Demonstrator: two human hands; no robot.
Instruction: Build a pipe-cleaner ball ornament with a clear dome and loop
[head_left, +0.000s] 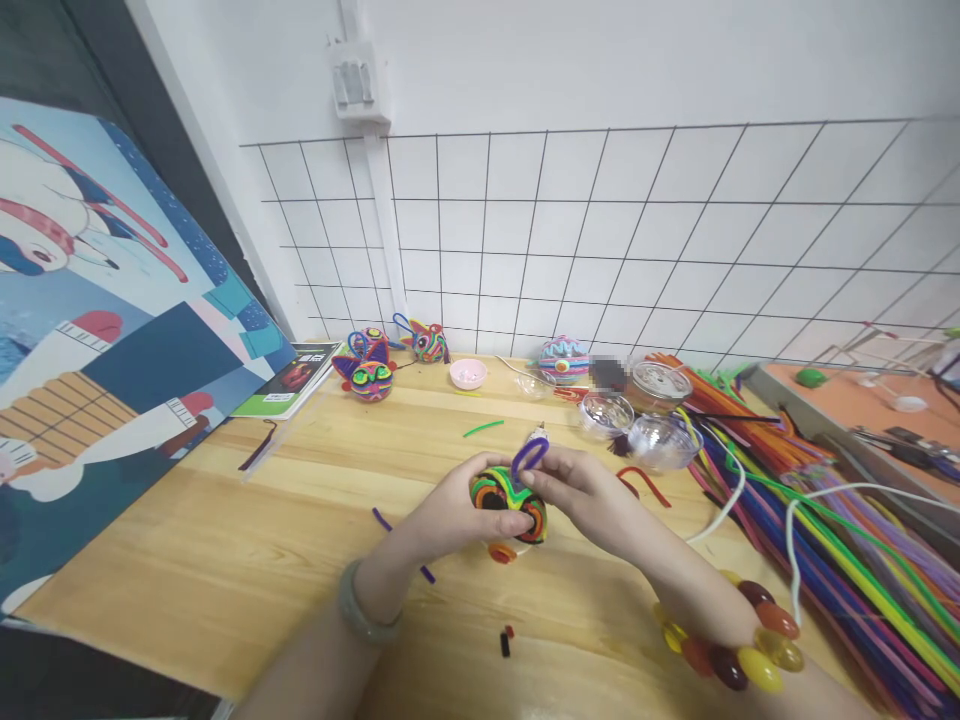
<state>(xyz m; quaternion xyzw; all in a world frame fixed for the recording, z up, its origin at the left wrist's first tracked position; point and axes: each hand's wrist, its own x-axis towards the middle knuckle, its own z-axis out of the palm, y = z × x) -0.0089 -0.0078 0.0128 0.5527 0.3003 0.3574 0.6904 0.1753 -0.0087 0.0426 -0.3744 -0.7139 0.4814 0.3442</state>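
Multicoloured ball point(501, 482) partly behind left hand point(457, 510), loose scraps point(484, 428) around.

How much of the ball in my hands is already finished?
Around the eyes, the ball looks covered with coloured strips. Your left hand holds it; the right hand pinches the purple loop on top. Probably left: the barer lower part, and ears, as on the eared ball.

The held ball point(512, 497) was striped green, yellow, orange and black, with a purple loop point(530, 455). The bowl point(469, 374) was pale pink. Black grid lines crossed the white wall point(600, 230). The beads point(731, 643) were yellow, orange and dark red.
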